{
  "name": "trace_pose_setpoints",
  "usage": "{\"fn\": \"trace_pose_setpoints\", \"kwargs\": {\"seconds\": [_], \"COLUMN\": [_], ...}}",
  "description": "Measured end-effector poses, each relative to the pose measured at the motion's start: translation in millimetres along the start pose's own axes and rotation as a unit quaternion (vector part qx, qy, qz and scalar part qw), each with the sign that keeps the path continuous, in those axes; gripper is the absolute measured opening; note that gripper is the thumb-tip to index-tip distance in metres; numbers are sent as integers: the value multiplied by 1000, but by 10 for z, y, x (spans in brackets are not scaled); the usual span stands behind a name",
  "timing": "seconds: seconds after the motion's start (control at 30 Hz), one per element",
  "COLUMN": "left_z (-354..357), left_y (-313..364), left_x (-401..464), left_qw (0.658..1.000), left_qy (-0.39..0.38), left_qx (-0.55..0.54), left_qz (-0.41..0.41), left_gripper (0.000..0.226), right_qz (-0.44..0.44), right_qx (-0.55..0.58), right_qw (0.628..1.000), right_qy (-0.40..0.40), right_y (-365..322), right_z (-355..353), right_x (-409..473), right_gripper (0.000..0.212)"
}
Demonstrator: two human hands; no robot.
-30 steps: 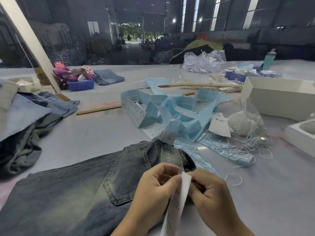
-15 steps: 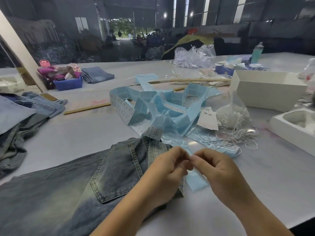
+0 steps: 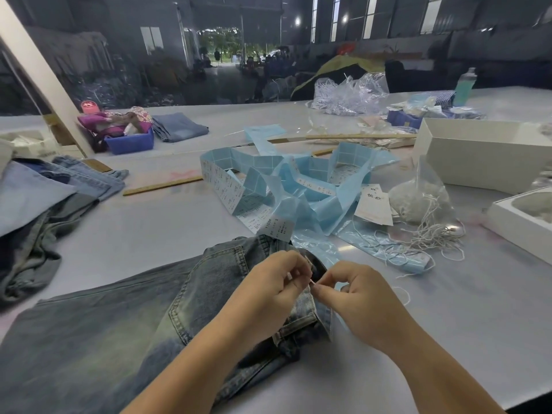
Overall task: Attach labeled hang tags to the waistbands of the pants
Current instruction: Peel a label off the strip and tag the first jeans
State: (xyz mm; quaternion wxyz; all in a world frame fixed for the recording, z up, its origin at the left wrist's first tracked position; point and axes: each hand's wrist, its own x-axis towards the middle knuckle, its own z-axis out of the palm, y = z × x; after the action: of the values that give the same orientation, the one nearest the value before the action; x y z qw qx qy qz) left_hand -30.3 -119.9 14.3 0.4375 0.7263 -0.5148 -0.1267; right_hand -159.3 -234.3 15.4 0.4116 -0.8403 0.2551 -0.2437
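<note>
Head view, the only one. Washed jeans lie flat on the grey tabletop, waistband end toward the label heap, back pocket up. Both hands meet right over the waistband. Left hand: fingers curled, tips pinching something small and pale. Right hand: thumb and forefinger pinched on the same small thing, probably string or a fastener end; too small to tell. No tag card shows in either hand.

Beyond the waistband: tangle of blue label strip with printed stickers, one white hang tag lying loose beside it, a clear bag of white string just past that, loose strings spilling out. White box farther out. A pile of other jeans sits well off from the waistband, on the left hand's side.

Judgement: this pair is mid-attachment, tie being worked at the waistband, not yet finished. Whether the pile is tagged cannot be told; likely more pairs remain.
</note>
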Motion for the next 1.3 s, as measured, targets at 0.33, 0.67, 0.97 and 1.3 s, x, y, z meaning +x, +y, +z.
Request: {"fn": "trace_pose_setpoints", "kwargs": {"seconds": [0.33,0.67,0.97,1.3], "left_z": [97,231,146,146], "left_y": [-83,122,6,-55], "left_x": [-140,209,45,-52], "left_qw": [981,987,874,933], "left_qy": [-114,-7,-46,-23], "left_qx": [150,-26,-391,-298], "left_qz": [-53,-156,-285,-200], "left_gripper": [13,12,14,50], "right_qz": [4,35,54,8], "right_qx": [105,73,-27,-113], "right_qw": [994,997,998,992], "right_qy": [31,12,-5,47], "right_y": [15,22,98,120], "right_z": [-154,59,173,290], "right_x": [-129,-154,-117,-169], "right_gripper": [12,24,33,16]}}
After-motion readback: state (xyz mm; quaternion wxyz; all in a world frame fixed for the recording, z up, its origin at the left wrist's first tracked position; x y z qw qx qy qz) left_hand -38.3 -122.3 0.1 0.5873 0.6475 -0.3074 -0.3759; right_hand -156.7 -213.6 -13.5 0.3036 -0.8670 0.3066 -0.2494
